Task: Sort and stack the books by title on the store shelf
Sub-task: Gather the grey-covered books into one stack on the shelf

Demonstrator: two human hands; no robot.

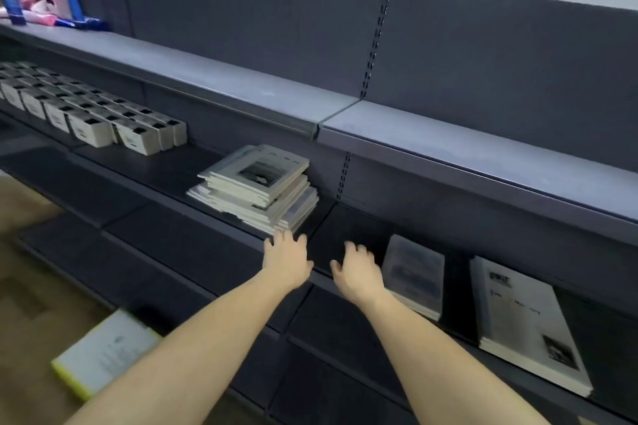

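An untidy pile of pale, thin books (257, 188) lies on the dark middle shelf (348, 228), its covers fanned out at different angles. My left hand (286, 259) reaches toward the pile's near corner, fingers apart, fingertips just short of or touching the lowest books; it holds nothing. My right hand (359, 272) hovers over the bare shelf between the pile and a small grey-covered stack (414, 274), fingers spread and empty. Farther right lies a white book stack (528, 324) with dark lettering and a small photo.
Rows of small white boxes (86, 110) fill the same shelf at the left. The grey upper shelf (241, 79) overhangs, with colourful packages (45, 3) at its far left. A white box with a yellow edge (103, 352) lies on the wooden floor below.
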